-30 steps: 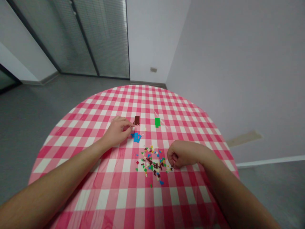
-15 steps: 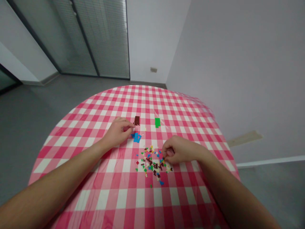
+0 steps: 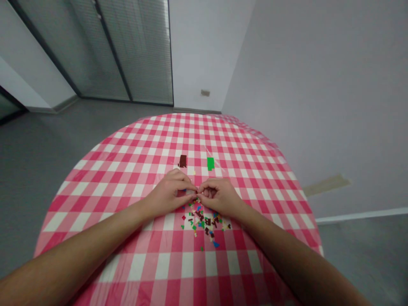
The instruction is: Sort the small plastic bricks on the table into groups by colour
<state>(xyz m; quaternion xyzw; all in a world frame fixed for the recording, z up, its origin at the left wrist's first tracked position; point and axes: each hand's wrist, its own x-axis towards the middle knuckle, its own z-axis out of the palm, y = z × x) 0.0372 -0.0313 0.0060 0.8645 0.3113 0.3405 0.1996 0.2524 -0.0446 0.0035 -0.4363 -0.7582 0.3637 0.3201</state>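
My left hand [image 3: 172, 191] and my right hand [image 3: 219, 195] meet fingertip to fingertip just above the far side of a scattered pile of small coloured building-block pieces [image 3: 207, 221]. Each hand is closed in a pinch. Between the fingertips there is something tiny and dark that I cannot make out. The pile mixes brown, green, blue, yellow, white and red pieces. Beyond the hands lie a dark brown group of pieces [image 3: 182, 161] and a green one [image 3: 211, 163]. My left hand mostly hides the blue pieces under it.
A round table with a red and white checked cloth [image 3: 153, 267] carries everything. Behind it are a glass partition with blinds [image 3: 143, 55] and a white wall with an outlet [image 3: 205, 92]. Another wall [image 3: 318, 85] stands close on the right.
My left hand has moved right and nearer to me, away from the brown and blue pieces. My right hand has moved left from the pile's right side, and the fingertips now meet.
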